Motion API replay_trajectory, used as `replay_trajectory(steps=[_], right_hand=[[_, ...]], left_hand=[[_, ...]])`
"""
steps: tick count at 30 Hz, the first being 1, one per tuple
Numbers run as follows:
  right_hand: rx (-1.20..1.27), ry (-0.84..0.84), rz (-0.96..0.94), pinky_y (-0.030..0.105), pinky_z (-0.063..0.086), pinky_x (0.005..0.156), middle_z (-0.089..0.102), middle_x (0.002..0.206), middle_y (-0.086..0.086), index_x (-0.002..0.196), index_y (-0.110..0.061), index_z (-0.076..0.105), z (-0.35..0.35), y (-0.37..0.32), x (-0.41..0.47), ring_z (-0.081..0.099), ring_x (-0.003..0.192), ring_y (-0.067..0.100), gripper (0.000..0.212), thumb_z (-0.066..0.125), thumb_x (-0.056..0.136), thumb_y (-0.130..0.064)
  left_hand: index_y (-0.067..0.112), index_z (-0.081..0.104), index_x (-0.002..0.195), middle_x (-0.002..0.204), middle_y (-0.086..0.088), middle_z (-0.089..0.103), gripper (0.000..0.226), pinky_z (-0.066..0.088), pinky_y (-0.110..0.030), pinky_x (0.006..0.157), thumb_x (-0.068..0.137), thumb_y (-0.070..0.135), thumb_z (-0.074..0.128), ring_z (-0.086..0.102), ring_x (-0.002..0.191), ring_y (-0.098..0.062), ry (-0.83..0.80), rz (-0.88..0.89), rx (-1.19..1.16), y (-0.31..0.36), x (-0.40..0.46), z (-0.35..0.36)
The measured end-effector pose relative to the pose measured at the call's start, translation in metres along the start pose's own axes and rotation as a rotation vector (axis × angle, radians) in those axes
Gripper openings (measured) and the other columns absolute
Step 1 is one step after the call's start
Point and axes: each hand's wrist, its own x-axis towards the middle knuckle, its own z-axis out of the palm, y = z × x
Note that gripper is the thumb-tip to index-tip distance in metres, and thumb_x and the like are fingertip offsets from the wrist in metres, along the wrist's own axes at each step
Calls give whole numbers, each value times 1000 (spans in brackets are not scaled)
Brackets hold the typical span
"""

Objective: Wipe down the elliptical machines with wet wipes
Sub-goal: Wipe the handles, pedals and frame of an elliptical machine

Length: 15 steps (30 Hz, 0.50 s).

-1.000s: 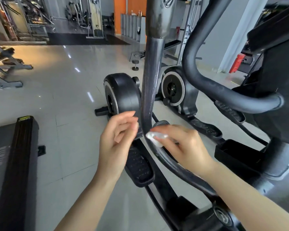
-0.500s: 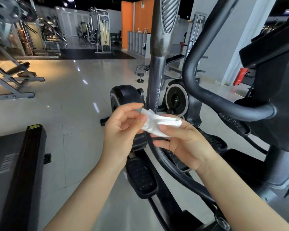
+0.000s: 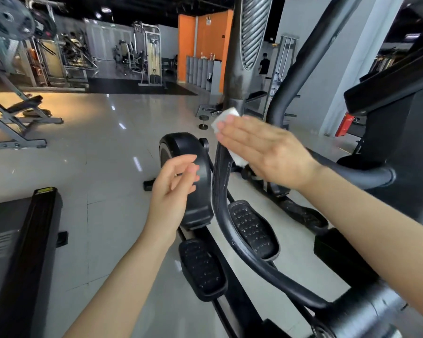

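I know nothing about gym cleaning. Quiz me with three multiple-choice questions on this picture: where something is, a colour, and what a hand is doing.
1. Where is the wet wipe?
A. on the floor
B. against the elliptical's moving arm bar
C. on a foot pedal

2. What colour is the far wall?
A. orange
B. green
C. blue

3. What is the left hand doing?
A. gripping the bar
B. holding the wipe
C. holding nothing, fingers relaxed

Answers:
1 B, the right hand presses it flat on the bar.
2 A, orange panels stand behind the grey lockers.
3 C, it hangs free beside the bar.
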Motion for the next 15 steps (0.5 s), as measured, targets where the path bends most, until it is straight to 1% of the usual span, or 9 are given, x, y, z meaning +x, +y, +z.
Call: replay_trajectory(steps=[2, 4, 6, 9, 10, 11, 12, 14, 15], right_hand=[[116, -22, 59, 44, 38, 113, 55, 139, 13, 131, 0, 60, 11, -17, -13, 48, 134, 28, 38, 48, 95, 7], [237, -40, 141, 41, 35, 115, 56, 137, 13, 128, 0, 62, 23, -39, -21, 48, 134, 27, 39, 39, 97, 6], [320, -126, 176, 37, 32, 117, 59, 135, 13, 124, 0, 65, 37, -69, -38, 49, 133, 25, 43, 34, 95, 7], [318, -393, 69, 30, 23, 120, 64, 129, 9, 116, -4, 70, 48, -111, -74, 53, 129, 24, 41, 52, 81, 4], [323, -445, 46, 30, 24, 119, 65, 128, 8, 115, -5, 71, 45, -117, -79, 55, 128, 23, 42, 59, 76, 4], [342, -436, 54, 32, 28, 117, 66, 127, 8, 115, -5, 71, 39, -115, -78, 56, 126, 23, 44, 60, 74, 5], [369, -362, 94, 35, 33, 115, 65, 128, 10, 117, -4, 70, 30, -109, -71, 57, 126, 25, 43, 53, 79, 7], [397, -97, 276, 41, 37, 113, 61, 131, 14, 122, 2, 65, 5, -87, -45, 54, 128, 29, 52, 29, 87, 12], [370, 63, 394, 42, 37, 114, 58, 133, 17, 124, 5, 63, -6, -74, -31, 51, 130, 31, 54, 29, 83, 18]], left_hand=[[31, 63, 105, 101, 10, 66, 16, 52, -21, 82, 100, 23, 50, 64, 90, -1, -1, -36, -5, -4, 0, -2], [30, 63, 106, 101, 10, 67, 16, 51, -23, 84, 101, 25, 48, 65, 91, -3, 8, -77, -6, -8, 0, -3], [30, 63, 106, 101, 9, 67, 15, 51, -23, 85, 100, 27, 49, 65, 91, -4, 23, -109, -3, -10, 0, -5], [29, 63, 106, 102, 8, 66, 15, 52, -24, 87, 99, 30, 50, 66, 91, -4, 36, -132, 14, -13, -5, -10], [29, 63, 106, 103, 6, 66, 16, 52, -25, 87, 100, 31, 49, 65, 92, -5, 38, -138, 21, -15, -6, -11], [30, 63, 105, 103, 5, 65, 17, 51, -25, 87, 101, 31, 47, 65, 93, -7, 42, -145, 26, -16, -8, -11], [30, 63, 104, 104, 3, 65, 18, 51, -26, 88, 102, 30, 45, 65, 93, -9, 47, -155, 28, -18, -10, -11], [29, 63, 104, 105, 1, 65, 22, 50, -28, 89, 104, 29, 41, 64, 93, -11, 51, -175, 16, -19, -11, -9], [28, 62, 104, 105, 1, 66, 24, 50, -29, 90, 105, 28, 39, 64, 93, -11, 43, -186, 8, -20, -12, -7]])
